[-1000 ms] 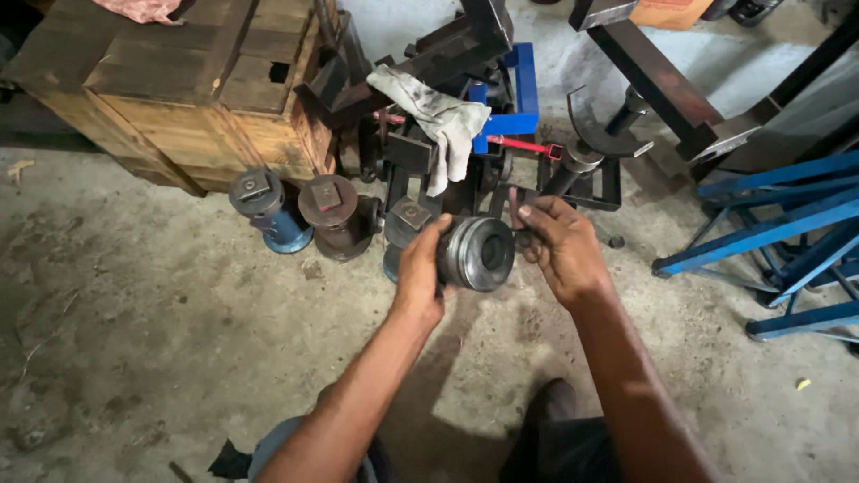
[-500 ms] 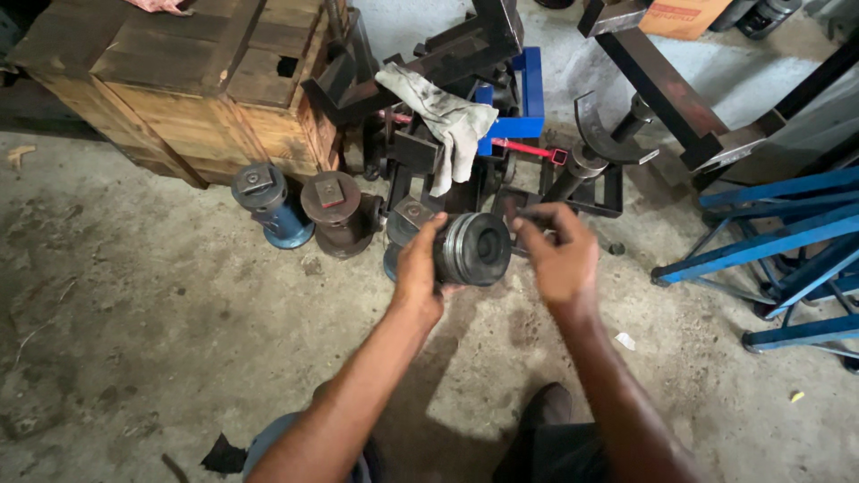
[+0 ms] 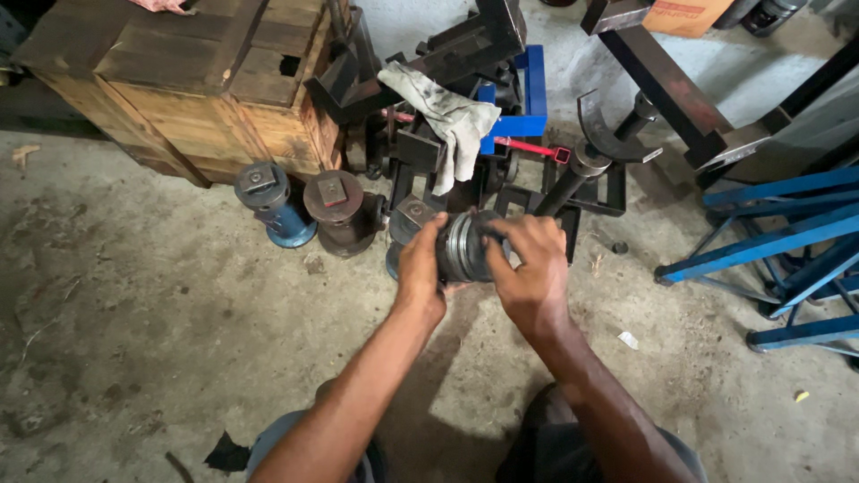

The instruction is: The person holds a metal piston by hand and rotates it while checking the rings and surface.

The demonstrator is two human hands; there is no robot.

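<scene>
Grooved metal cylinder (image 3: 463, 248), dark grey w/ bright rings round its side, is held up in the air over the concrete floor (image 3: 161, 358), roughly centre of view, lying on its side btwn both hands. Left hand (image 3: 420, 268) grips it from the left end, fingers wrapped round the rim, thumb on top. Right hand (image 3: 528, 268) covers the right end, fingers curled over the top & front face, so that face is mostly hidden. Both hands closed on the part; neither is free.

Just behind the cylinder, partly hidden by it, a squat metal piece w/ a square top (image 3: 413, 217) stands on the floor. Left of that, a brown bottle jack (image 3: 338, 210), then a blue bottle jack (image 3: 268, 201), side by side, both upright. Behind them a wooden crate (image 3: 179, 80) sits against the back. Right of the crate, a heap of black steel frames & brackets (image 3: 465, 45) w/ a dirty grey rag (image 3: 447, 121) draped over it; a blue steel part (image 3: 528, 89) and a thin red bar (image 3: 528, 146) show in the heap. Curved black steel piece on a post (image 3: 608, 134) stands just right of it. Far right, blue metal stands (image 3: 778, 241) lie on the floor, well apart from the hands. Person's knees show at the bottom edge.
</scene>
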